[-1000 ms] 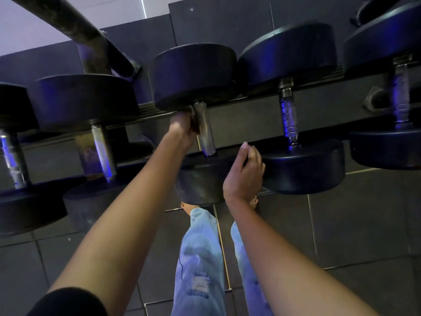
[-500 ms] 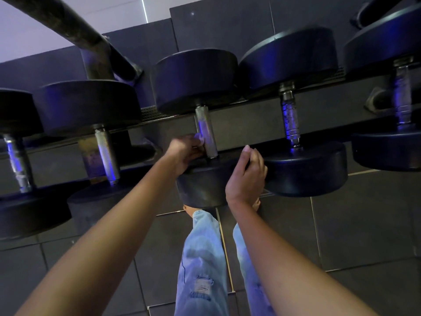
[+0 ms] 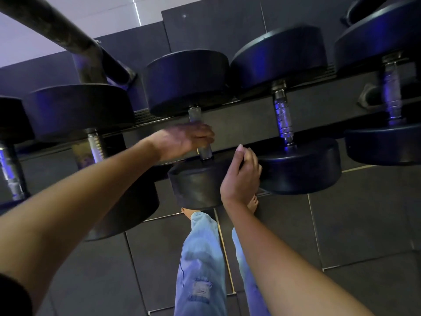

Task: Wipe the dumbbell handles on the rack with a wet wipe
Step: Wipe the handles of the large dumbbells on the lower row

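Black round-headed dumbbells lie in a row on a dark rack (image 3: 246, 124). My left hand (image 3: 184, 140), motion-blurred, grips the knurled metal handle (image 3: 194, 114) of the middle dumbbell, covering its middle and lower part. No wet wipe shows; anything under the fingers is hidden. My right hand (image 3: 241, 179) holds the rim of that dumbbell's near head (image 3: 196, 185), with fingers curled over the edge and thumb pointing up.
Neighbouring dumbbell handles sit to the left (image 3: 96, 144), right (image 3: 282, 117) and far right (image 3: 391, 96). A thick metal rack tube (image 3: 57, 26) slants across the upper left. Below are my jeans-clad legs (image 3: 200, 258) and a dark tiled floor (image 3: 364, 224).
My left hand slid from the handle's upper end down toward the near head, and its fingers now wrap across the front. My right hand stayed on the near head.
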